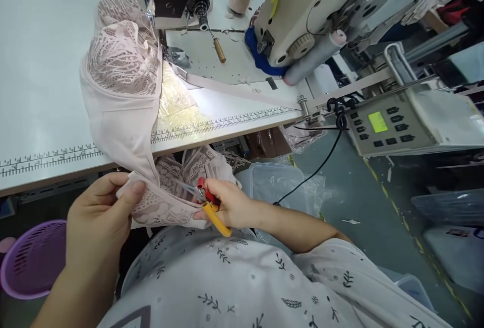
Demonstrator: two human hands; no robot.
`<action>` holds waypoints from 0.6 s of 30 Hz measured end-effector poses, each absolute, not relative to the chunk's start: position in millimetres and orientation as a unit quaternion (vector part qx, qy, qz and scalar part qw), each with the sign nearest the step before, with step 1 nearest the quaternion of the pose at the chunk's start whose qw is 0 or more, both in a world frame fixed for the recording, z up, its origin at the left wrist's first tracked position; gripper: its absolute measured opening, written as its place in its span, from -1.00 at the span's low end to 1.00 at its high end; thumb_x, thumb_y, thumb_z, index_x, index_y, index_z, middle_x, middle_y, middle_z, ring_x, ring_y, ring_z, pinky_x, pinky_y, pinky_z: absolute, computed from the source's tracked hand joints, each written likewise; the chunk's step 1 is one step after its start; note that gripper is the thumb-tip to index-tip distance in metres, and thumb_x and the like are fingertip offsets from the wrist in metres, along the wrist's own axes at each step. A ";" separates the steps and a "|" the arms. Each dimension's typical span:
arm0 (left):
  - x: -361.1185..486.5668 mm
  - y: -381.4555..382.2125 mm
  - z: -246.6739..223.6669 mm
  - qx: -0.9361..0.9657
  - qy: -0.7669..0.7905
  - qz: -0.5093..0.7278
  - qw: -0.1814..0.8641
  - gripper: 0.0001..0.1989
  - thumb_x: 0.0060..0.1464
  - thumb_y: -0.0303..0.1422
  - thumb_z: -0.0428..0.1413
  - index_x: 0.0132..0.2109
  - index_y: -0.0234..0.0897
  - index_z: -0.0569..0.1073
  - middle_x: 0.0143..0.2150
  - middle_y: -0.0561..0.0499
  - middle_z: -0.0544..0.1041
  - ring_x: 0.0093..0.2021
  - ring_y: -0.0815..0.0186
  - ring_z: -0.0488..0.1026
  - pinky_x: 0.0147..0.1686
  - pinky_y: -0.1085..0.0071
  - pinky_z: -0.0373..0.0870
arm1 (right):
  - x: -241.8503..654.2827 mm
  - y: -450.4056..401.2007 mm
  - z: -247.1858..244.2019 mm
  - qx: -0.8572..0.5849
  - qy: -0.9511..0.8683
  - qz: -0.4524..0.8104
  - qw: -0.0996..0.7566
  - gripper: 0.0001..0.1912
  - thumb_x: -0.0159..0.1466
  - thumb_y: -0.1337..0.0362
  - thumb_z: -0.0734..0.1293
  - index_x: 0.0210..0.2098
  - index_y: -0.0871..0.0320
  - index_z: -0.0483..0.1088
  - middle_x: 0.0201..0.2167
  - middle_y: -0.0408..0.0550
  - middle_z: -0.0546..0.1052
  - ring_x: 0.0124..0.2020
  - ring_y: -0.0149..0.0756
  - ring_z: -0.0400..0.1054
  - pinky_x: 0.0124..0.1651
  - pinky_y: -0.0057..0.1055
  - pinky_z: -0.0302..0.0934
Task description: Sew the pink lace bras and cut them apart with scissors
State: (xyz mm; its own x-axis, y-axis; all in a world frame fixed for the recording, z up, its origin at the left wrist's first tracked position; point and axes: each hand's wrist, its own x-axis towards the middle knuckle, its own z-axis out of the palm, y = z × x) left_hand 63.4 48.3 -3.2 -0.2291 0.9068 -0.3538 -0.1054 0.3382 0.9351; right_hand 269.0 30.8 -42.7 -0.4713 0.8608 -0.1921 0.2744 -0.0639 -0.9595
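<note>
A pale pink lace bra lies over the table's front edge, its upper cup beside the sewing machine's needle area and its lower part hanging toward my lap. My left hand pinches the edge of the fabric between thumb and fingers. In my right hand are small scissors with red and yellow handles, their blades pointing left over the lace. The fingers of that hand also touch the fabric's edge. A pale elastic strip runs from the machine to a metal guide at the right.
The sewing machine stands at the back on the white table, which has a ruler along its front edge. A control box is at the right. Below are a purple basket and a clear plastic bin.
</note>
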 end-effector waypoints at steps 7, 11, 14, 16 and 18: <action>58.3 46.8 -12.3 0.321 0.664 0.503 0.450 -0.79 -0.30 -0.40 0.33 -0.39 -0.28 0.53 -0.56 0.16 0.48 -0.60 0.45 0.32 -0.63 0.55 0.31 | 267.3 30.3 -44.8 -0.449 -0.636 0.560 0.283 -0.74 0.03 0.30 0.40 -0.47 0.12 0.17 -0.43 -0.16 0.39 -0.40 -0.37 0.32 -0.38 -0.50 0.24; 60.5 45.8 -10.6 0.314 0.656 0.512 0.458 -0.82 -0.29 -0.41 0.32 -0.40 -0.27 0.56 -0.55 0.15 0.50 -0.57 0.46 0.34 -0.60 0.57 0.30 | 267.1 29.4 -44.2 -0.447 -0.637 0.558 0.289 -0.79 0.01 0.37 0.39 -0.46 0.14 0.22 -0.45 -0.18 0.39 -0.44 -0.40 0.30 -0.42 -0.52 0.22; 64.0 45.5 -5.6 0.303 0.640 0.519 0.479 -0.83 -0.26 -0.40 0.32 -0.39 -0.28 0.56 -0.55 0.12 0.52 -0.56 0.44 0.36 -0.59 0.55 0.32 | 266.7 29.5 -42.3 -0.451 -0.619 0.572 0.292 -0.79 0.00 0.35 0.40 -0.49 0.14 0.23 -0.47 -0.19 0.38 -0.47 -0.41 0.27 -0.42 -0.51 0.22; 65.8 46.1 -3.2 0.287 0.632 0.518 0.499 -0.82 -0.27 -0.39 0.32 -0.39 -0.28 0.56 -0.54 0.10 0.53 -0.54 0.41 0.39 -0.55 0.53 0.36 | 266.5 29.8 -40.8 -0.461 -0.601 0.584 0.293 -0.77 0.01 0.30 0.41 -0.51 0.15 0.22 -0.48 -0.20 0.36 -0.47 -0.41 0.26 -0.40 -0.48 0.22; 65.5 47.5 -3.3 0.285 0.632 0.515 0.503 -0.80 -0.31 -0.37 0.34 -0.42 -0.28 0.55 -0.55 0.09 0.53 -0.54 0.38 0.41 -0.54 0.51 0.38 | 266.3 29.7 -39.5 -0.476 -0.566 0.607 0.290 -0.70 0.00 0.20 0.44 -0.52 0.15 0.22 -0.50 -0.21 0.33 -0.49 -0.42 0.22 -0.41 -0.47 0.20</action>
State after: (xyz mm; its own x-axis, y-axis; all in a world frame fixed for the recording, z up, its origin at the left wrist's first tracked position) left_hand 65.5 47.5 -3.3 -0.3309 0.8789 -0.3436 -0.1587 0.3071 0.9384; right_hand 266.3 29.7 -39.5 -0.3781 0.8912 -0.2506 0.1875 -0.1914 -0.9634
